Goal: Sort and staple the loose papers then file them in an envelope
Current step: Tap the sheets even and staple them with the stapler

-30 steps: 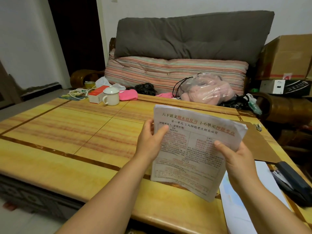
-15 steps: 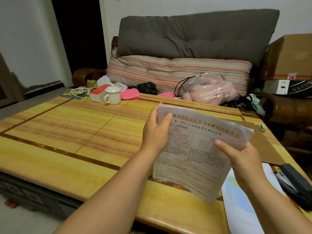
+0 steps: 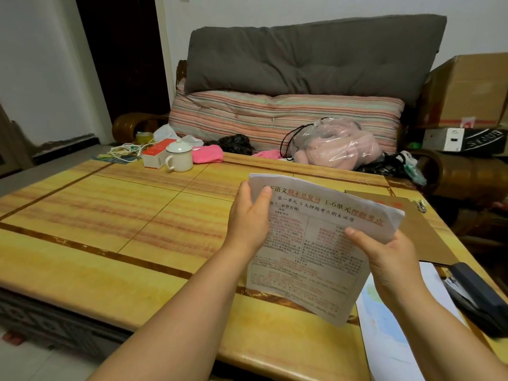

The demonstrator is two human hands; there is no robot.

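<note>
Squaring the stack (image 3: 310, 251) is my read of the current step: sorting looks about done, stapling not started.

Both hands hold the papers upright above the table (image 3: 110, 215), near its front right. Left hand (image 3: 248, 215) grips the upper-left edge, thumb on the printed face, fingers hidden behind. Right hand (image 3: 384, 251) grips the right edge below the top corner, thumb on the front, fingers wrapped round the back. Bottom edge hangs close over the tabletop; can't tell if it touches.

Top corner on the right looks fanned, so the sheets aren't flush yet.

Stapler (image 3: 478, 295) lies on the table just right of the right forearm, untouched. Brown envelope (image 3: 423, 229) lies flat behind the stack, partly hidden by it. Another sheet (image 3: 390, 334) lies flat under the right forearm; can't tell if it belongs in this set.

Next move, as I judge it: tap the edges flush, keep the left hand pinching the stack, free the right hand for the stapler, staple a top corner. Risk: sheets slipping out of line during the one-hand handover.
</note>
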